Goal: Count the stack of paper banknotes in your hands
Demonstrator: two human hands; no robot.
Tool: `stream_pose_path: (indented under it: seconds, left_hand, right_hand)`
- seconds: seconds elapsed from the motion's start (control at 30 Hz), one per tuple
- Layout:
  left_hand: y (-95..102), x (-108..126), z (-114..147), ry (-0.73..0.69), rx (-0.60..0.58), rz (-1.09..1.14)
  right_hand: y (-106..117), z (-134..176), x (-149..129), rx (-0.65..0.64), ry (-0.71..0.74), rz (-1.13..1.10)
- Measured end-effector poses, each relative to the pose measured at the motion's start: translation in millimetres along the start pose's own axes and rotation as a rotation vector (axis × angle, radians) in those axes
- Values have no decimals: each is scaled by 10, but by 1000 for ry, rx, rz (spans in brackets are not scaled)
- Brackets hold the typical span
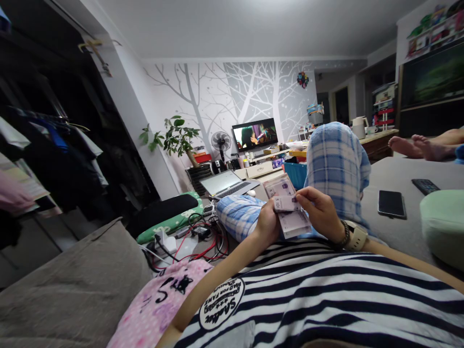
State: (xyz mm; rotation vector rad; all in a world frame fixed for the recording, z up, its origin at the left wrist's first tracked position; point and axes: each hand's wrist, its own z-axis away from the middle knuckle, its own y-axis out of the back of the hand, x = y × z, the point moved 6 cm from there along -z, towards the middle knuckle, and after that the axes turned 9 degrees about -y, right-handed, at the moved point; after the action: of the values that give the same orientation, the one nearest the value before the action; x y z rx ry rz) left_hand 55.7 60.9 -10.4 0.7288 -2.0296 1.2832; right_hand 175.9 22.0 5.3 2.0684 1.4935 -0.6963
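Purplish paper banknotes (pixel 288 208) in a fanned stack sat clamped between both hands above the striped shirt (pixel 326 290), left hand (pixel 267 223) gripping underneath, right hand (pixel 321 212) apparently pinching the top note.

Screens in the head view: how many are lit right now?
1 lit: the television by the tree-patterned wall. The laptop on the floor looks pale, unclear if on. The phone on the sofa is dark. Others may be hidden.
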Motion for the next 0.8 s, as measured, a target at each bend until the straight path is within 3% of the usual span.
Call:
stream_pose_path:
  seconds: [0.27, 0.53, 0.7, 0.8]
  left_hand:
    - [-61, -47, 23, 67, -56, 29]
    - [36, -66, -10, 56, 15, 41]
    - [98, -61, -13, 17, 55, -5]
    - [112, -59, -5, -6, 48, -41]
  right_hand:
    - [12, 17, -4, -11, -6, -25]
    - [-18, 37, -20, -70, -15, -78]
    - [49, -51, 156, 86, -127, -71]
    - [40, -105, 290, 110, -209, -120]
